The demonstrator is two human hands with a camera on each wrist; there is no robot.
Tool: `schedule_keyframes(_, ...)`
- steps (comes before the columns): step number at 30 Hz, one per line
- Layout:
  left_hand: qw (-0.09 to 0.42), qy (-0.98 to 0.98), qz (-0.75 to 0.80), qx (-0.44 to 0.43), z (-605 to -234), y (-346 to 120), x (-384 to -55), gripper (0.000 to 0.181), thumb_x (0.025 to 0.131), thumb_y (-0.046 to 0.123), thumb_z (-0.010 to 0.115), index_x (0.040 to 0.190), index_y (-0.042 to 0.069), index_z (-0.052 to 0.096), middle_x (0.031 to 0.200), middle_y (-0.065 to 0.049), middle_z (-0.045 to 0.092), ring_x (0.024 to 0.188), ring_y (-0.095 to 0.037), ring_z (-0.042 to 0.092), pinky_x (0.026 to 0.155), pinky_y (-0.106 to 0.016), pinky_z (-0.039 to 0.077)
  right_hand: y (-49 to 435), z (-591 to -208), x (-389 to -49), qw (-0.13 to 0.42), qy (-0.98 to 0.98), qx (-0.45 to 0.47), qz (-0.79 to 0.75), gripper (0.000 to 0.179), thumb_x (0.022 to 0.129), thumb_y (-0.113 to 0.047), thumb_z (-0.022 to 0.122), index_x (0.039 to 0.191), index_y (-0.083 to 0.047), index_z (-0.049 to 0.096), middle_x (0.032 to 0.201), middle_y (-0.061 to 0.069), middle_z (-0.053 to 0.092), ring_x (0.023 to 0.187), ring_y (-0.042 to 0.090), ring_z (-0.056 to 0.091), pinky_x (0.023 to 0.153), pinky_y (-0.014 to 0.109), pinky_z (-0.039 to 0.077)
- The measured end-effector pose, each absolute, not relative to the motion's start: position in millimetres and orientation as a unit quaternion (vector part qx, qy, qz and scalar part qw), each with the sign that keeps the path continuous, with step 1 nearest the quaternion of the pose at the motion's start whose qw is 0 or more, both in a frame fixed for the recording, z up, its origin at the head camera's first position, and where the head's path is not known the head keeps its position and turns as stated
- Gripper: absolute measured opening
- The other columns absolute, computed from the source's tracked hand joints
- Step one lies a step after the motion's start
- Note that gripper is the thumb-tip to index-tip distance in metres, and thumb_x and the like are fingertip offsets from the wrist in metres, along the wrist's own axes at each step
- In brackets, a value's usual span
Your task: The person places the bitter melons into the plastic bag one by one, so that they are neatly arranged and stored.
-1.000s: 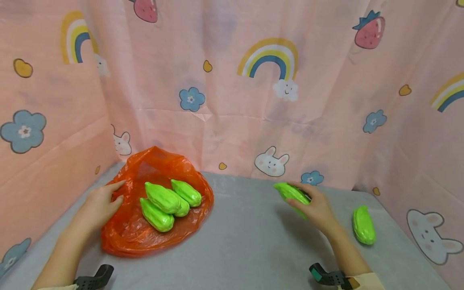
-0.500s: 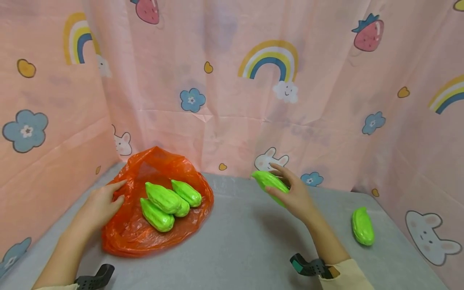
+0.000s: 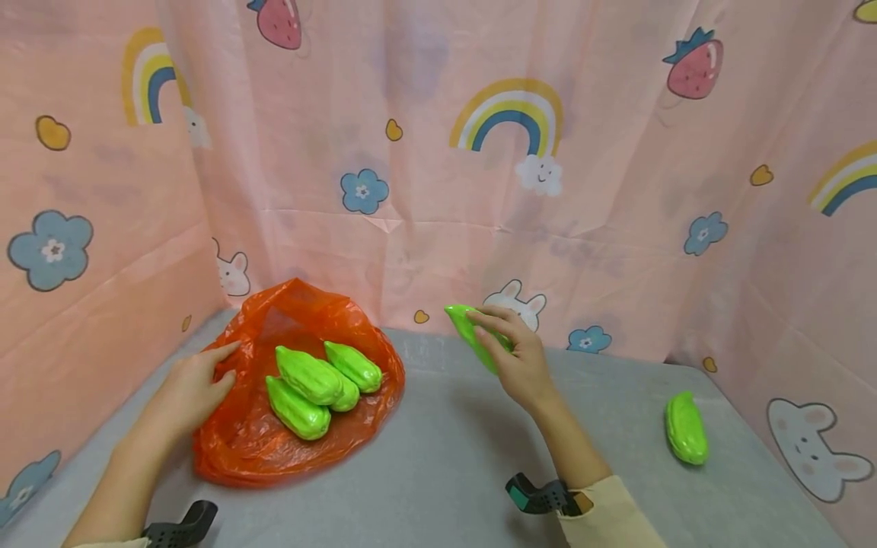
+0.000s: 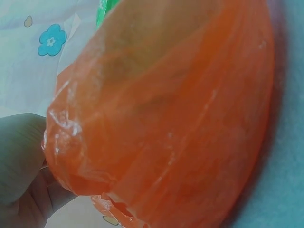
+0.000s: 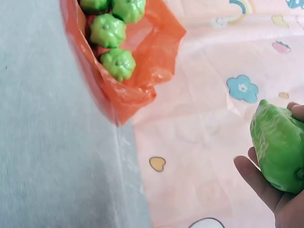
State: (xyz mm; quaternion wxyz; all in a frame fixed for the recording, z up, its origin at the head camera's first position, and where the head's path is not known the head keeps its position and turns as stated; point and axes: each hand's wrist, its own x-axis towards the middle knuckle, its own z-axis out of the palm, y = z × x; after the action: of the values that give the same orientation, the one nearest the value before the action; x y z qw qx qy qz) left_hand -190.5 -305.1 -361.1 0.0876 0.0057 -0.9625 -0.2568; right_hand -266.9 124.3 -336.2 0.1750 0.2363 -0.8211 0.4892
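My right hand (image 3: 524,365) holds a bright green, ridged bitter melon (image 3: 473,335) in the air, its pointed end toward the upper left. The right wrist view shows the same bitter melon (image 5: 278,147) between thumb and fingers. My left hand (image 3: 195,392) grips the left edge of an orange-red plastic bag (image 3: 240,449), which lies with its mouth spread. In the left wrist view, the bag (image 4: 180,142) covers most of the fingers. Several bitter melons (image 3: 310,377) sit heaped inside the bag. Another bitter melon (image 3: 686,428) lies alone on the right of the table.
A grey table surface (image 3: 425,457) lies under everything. Pink patterned cloth (image 3: 425,251) hangs behind it and along both sides. Each wrist carries a black strap device, the right wrist device (image 3: 544,496) being near the table's front.
My right hand has carried the bitter melon leftward and slightly upward, nearer the bag. The left hand, the bag and the melons in it stay put.
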Motion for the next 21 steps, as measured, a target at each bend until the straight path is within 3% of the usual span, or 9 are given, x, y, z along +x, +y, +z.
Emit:
schedule_keyframes(6, 0.087, -0.962, -0.261, 0.006, -360.8, -306.2, -190.7, 0.053, 0.096, 0.006, 0.057, 0.145, -0.01, 0.045, 0.129, -0.039, 0.058, 0.085, -0.03, 0.053, 0.062, -0.029, 0.048, 106.1, -341.4, -269.8, 0.134, -0.801, 0.248, 0.529, 0.032, 0.098, -0.021, 0.067, 0.129, -0.017, 0.071, 0.144, 0.004, 0.057, 0.111, 0.031, 0.06, 0.073, 0.026, 0.059)
schedule_keyframes(12, 0.084, -0.96, -0.265, 0.01, -361.8, -306.9, -190.4, 0.053, 0.096, 0.006, 0.057, 0.145, -0.01, 0.045, 0.126, -0.037, 0.058, 0.082, -0.028, 0.053, 0.059, -0.028, 0.048, 88.5, -343.9, -270.9, 0.119, -0.805, 0.298, 0.499, 0.055, 0.083, -0.009, 0.079, 0.135, -0.021, 0.065, 0.149, 0.006, 0.053, 0.114, 0.028, 0.057, 0.081, 0.03, 0.055)
schedule_keyframes(15, 0.083, -0.96, -0.267, 0.012, -362.5, -307.4, -190.4, 0.053, 0.096, 0.006, 0.057, 0.146, -0.01, 0.044, 0.126, -0.038, 0.058, 0.081, -0.027, 0.053, 0.058, -0.028, 0.049, 79.1, -344.4, -271.2, 0.104, -0.802, 0.322, 0.492, 0.062, 0.081, -0.005, 0.08, 0.138, -0.02, 0.062, 0.15, 0.006, 0.05, 0.116, 0.028, 0.055, 0.084, 0.031, 0.055)
schedule_keyframes(21, 0.088, -0.96, -0.265, 0.009, -362.5, -305.2, -190.5, 0.053, 0.096, 0.006, 0.056, 0.146, -0.01, 0.044, 0.109, -0.029, 0.062, 0.072, -0.023, 0.049, 0.054, -0.028, 0.044, 60.9, -344.2, -271.0, 0.087, -0.79, 0.349, 0.496, 0.061, 0.082, -0.001, 0.074, 0.139, -0.019, 0.06, 0.143, 0.007, 0.051, 0.114, 0.026, 0.053, 0.085, 0.03, 0.053)
